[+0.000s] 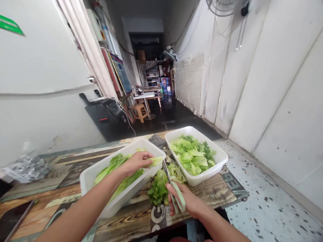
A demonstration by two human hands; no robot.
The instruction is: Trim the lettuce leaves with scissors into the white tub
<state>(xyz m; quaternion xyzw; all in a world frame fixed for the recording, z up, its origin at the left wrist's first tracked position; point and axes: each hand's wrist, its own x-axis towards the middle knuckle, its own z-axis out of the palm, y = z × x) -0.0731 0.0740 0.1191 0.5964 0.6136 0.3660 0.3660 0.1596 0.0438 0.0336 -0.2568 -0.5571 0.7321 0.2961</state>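
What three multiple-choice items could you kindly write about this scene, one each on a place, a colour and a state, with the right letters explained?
1. Where does the loose heap of lettuce lie?
A. On the floor
B. On the table top
C. On the stool

2. What colour are the handles of the scissors?
A. Red
B. Black
C. Pale green

3. What is the left hand doing?
A. Resting flat on the table
B. Holding the scissors
C. Holding a lettuce leaf over the nearer white tub

Answers:
1. B: it sits beside the nearer white tub and in front of the farther white tub.
2. C: the right hand grips those pale green handles.
3. C: the hand pinches the leaf above the tub.
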